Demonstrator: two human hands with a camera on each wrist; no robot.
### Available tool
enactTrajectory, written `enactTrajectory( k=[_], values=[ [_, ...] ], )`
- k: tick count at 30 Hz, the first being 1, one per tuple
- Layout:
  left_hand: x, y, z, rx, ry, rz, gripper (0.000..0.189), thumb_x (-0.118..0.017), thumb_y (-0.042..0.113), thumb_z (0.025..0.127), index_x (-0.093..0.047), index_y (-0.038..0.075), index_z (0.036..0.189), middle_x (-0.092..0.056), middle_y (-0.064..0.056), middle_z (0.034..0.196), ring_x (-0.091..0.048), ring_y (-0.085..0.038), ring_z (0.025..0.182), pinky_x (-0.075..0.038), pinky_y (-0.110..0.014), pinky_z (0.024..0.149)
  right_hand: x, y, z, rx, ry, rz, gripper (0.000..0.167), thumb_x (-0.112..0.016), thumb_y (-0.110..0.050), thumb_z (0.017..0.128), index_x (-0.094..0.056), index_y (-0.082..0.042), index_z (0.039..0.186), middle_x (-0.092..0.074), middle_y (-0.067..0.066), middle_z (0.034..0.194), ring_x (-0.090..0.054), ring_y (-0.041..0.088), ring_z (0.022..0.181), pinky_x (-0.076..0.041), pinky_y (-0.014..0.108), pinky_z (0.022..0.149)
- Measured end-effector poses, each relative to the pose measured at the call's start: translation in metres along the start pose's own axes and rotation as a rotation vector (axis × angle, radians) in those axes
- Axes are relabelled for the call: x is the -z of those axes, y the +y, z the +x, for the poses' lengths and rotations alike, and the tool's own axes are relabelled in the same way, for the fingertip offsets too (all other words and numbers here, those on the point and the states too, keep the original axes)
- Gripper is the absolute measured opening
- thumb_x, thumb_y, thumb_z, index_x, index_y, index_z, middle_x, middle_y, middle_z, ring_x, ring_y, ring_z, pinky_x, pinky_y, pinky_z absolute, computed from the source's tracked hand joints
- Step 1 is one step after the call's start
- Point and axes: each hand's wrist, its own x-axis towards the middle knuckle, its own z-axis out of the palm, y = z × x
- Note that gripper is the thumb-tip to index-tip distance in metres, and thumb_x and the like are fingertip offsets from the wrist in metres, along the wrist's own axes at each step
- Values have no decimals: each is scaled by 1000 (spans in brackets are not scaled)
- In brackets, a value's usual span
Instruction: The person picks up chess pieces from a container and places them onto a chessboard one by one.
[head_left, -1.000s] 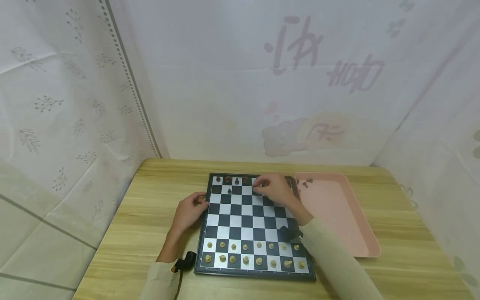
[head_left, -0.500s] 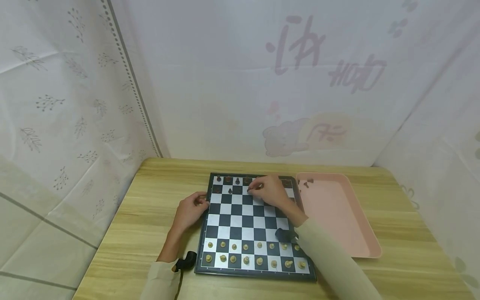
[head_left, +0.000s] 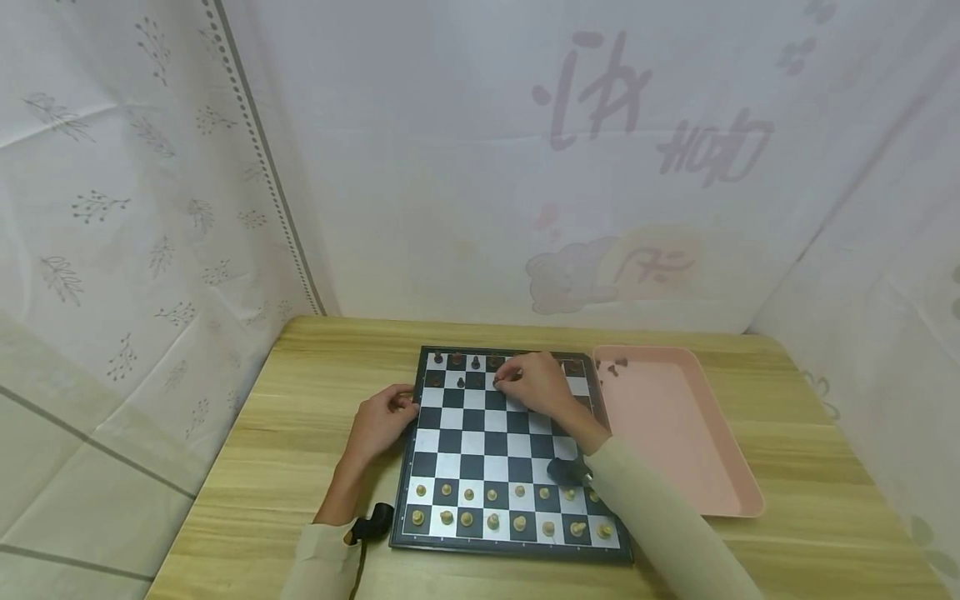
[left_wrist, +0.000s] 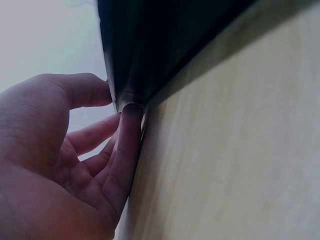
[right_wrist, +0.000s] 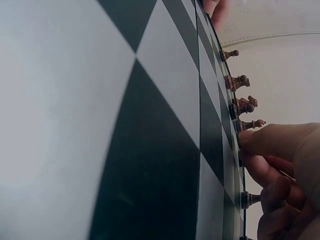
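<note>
A black-and-white chessboard [head_left: 472, 442] lies on the table. My left hand [head_left: 381, 423] holds its left edge; in the left wrist view the thumb and fingers pinch the dark board rim [left_wrist: 150, 45]. My right hand [head_left: 538, 382] is over the second row from the far edge, pinching a small dark chess piece [head_left: 496, 382] mostly hidden by the fingertips. Other dark pieces stand in the far rows, including a pawn [head_left: 461, 382] left of that hand. Some far squares are hidden beneath the right hand. Seen from the right wrist, a dark bishop [right_wrist: 252, 124] stands beside the fingertips.
To the board's right is a pink tray [head_left: 738, 467] with several dark chess pieces [head_left: 612, 369] in its far left corner. Light chess pieces [head_left: 492, 521] fill the two near rows. The wooden table [head_left: 300, 392] ends at a fabric-covered wall [head_left: 450, 208].
My right hand has shifted slightly left with the dark chess piece and come to a near stop on the second row. The left hand stays on the board's edge.
</note>
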Motion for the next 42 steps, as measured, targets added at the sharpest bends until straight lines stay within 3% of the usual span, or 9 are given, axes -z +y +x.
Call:
enactTrajectory(
  k=[18,27,31,36,42],
  values=[
    [-1,-1,0,-4,0,-2,39,-74,14,98,-74,-1,135,-75,-6,98,-66,-21,85,-48,-36,76,-2,2,1,-2,7,-44,6,-87,-21,93,-87,-15,94,-74,-13,76,-59,11,74,-45,36,71],
    [0,2,-2,3,5,0,40,-74,15,97,-75,-1,134,-75,-6,97,-65,-21,84,-47,-36,76,0,5,0,-13,7,2,6,-88,-20,90,-87,-16,95,-73,-13,76,-60,9,70,-46,34,68],
    [0,3,-2,0,6,9,40,-74,15,98,-75,-1,134,-75,-6,98,-65,-21,84,-48,-35,76,7,9,-2,-8,27,53,9,-86,-18,89,-87,-14,98,-74,-10,80,-60,11,68,-46,33,64],
    [0,2,-3,-3,0,10,39,-73,14,98,-75,-1,134,-75,-7,97,-65,-21,84,-48,-36,76,23,12,-6,-47,34,99,14,-84,-19,93,-87,-12,105,-78,-6,90,-69,16,82,-53,37,72],
    [0,2,-2,-1,-4,19,40,-74,16,98,-75,-1,134,-76,-6,98,-67,-21,85,-49,-36,77,47,27,-11,-114,28,112,19,-80,-23,98,-85,-12,112,-79,-2,101,-69,22,91,-55,44,78]
  ],
)
